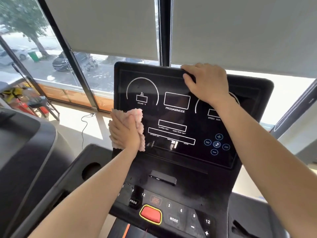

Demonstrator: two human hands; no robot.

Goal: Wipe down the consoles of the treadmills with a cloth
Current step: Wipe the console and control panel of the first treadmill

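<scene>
The left hand (126,133) lies flat on a pink cloth (139,115), its grip straight with the fingers together, pressing the cloth against the left edge of the treadmill's console display (171,117). The cloth shows above and beside the hand and reaches partly past the display's left edge. The right hand (205,83) holds the display's top edge, right of its middle, grip curled over the rim with the thumb on the front face. Below the display a small dark device (163,178) lies on a ledge, and lower still sits a red button (151,214).
</scene>
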